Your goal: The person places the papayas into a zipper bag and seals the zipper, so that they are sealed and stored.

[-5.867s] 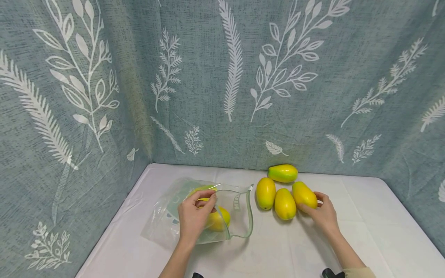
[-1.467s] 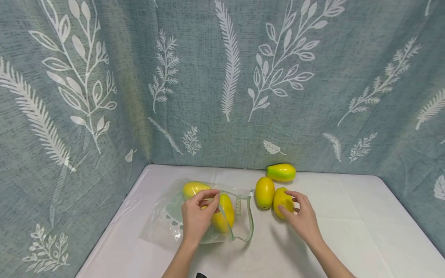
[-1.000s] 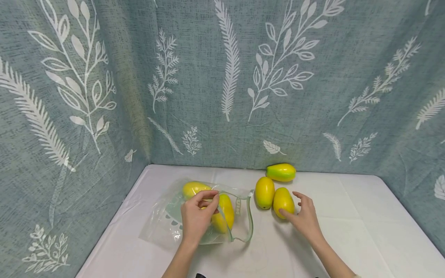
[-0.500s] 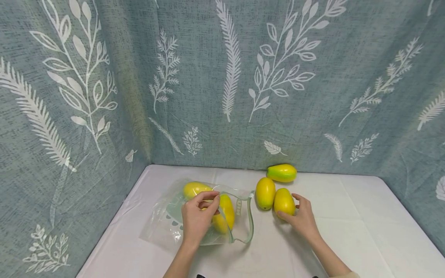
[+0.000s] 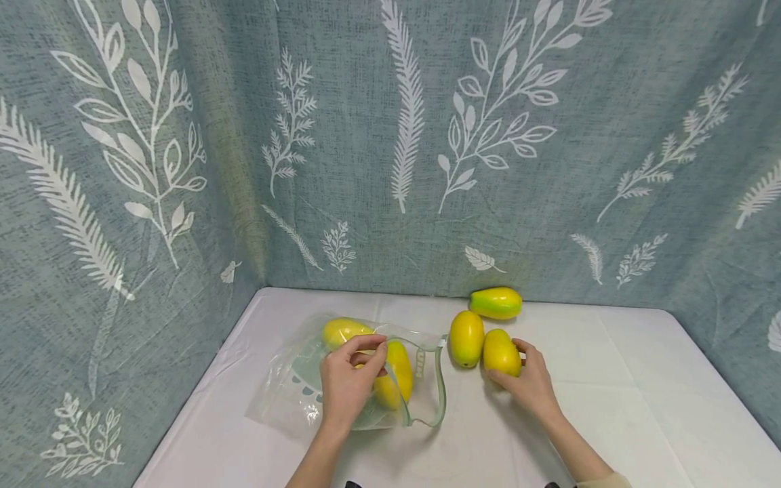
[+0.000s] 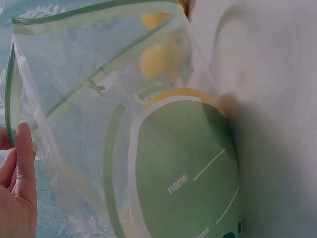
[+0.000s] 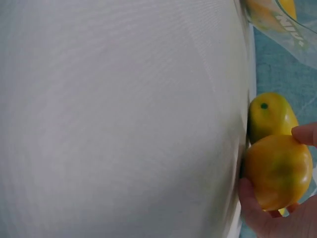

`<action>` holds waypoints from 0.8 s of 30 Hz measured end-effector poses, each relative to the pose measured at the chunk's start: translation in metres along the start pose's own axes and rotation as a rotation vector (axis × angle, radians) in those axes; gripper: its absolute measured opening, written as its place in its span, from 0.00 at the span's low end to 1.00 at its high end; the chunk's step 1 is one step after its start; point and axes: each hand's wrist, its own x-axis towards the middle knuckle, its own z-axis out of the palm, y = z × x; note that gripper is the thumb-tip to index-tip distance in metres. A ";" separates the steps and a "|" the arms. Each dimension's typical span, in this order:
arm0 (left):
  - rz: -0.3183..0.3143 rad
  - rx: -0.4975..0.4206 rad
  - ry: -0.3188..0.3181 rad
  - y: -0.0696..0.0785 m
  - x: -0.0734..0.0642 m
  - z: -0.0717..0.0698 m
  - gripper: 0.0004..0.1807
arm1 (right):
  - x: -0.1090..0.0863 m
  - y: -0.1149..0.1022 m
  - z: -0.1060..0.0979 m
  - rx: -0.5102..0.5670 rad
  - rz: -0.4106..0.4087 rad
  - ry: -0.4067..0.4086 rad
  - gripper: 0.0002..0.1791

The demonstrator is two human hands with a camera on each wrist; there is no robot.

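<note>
My left hand (image 5: pixel 349 379) pinches the green-edged rim of a clear zip bag (image 5: pixel 287 400) between thumb and fingertips, keeping its mouth open to the right. Inside the bag lie yellow papayas (image 5: pixel 399 373), partly hidden by the hand. My right hand (image 5: pixel 529 379) grips the front papaya (image 5: pixel 500 352), thumb on its near side and fingers at its right. That fruit is still at table level. In the right wrist view, thumb and fingers span the papaya (image 7: pixel 279 171). The left wrist view shows the bag's green printed panel (image 6: pixel 185 163).
Just left of the gripped fruit stands another papaya (image 5: pixel 466 339). A greener papaya (image 5: pixel 495 303) lies behind them, close to the patterned curtain (image 5: pixel 366 169). White cloth covers the table (image 5: pixel 641 407), with curtain at the back and sides.
A papaya from the right of the group is now in the bag. My right hand has returned to the front papaya and closed round it. The left hand keeps its place on the rim.
</note>
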 end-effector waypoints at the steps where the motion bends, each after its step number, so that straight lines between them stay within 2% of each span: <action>1: -0.002 -0.002 -0.001 0.000 0.000 0.000 0.05 | 0.000 0.000 0.000 0.003 0.005 0.000 0.44; 12: -0.003 0.003 0.002 0.000 0.000 0.000 0.05 | -0.003 -0.001 -0.008 0.037 0.048 -0.001 0.43; 24: -0.012 0.011 0.002 0.000 0.001 0.001 0.06 | -0.021 -0.026 -0.024 0.116 0.057 -0.053 0.44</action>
